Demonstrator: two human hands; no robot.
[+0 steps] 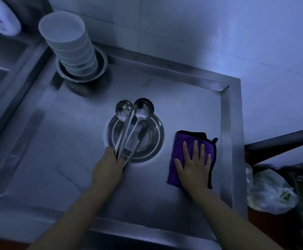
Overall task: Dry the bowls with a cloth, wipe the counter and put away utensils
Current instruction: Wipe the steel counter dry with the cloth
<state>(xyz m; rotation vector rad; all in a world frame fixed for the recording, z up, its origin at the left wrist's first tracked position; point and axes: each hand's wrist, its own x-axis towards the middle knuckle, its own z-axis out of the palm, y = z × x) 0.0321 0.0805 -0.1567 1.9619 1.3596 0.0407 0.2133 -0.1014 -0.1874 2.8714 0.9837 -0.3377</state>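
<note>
My left hand [109, 164] grips the handles of several steel ladles [129, 121], whose round bowls fan out over a steel bowl [153, 141] sitting on the steel counter [71, 141]. My right hand [194, 162] lies flat with spread fingers on a folded purple cloth [180, 141] to the right of that bowl, pressing it onto the counter. A stack of several white bowls [69, 44] stands in a steel dish [102, 69] at the counter's back left.
A sink basin [1, 56] lies to the left, with a white bottle [1, 15] behind it. The counter has a raised rim [226, 123] and a tiled wall behind. Right of the counter are a dark frame [280, 141] and a clear plastic bag [269, 192].
</note>
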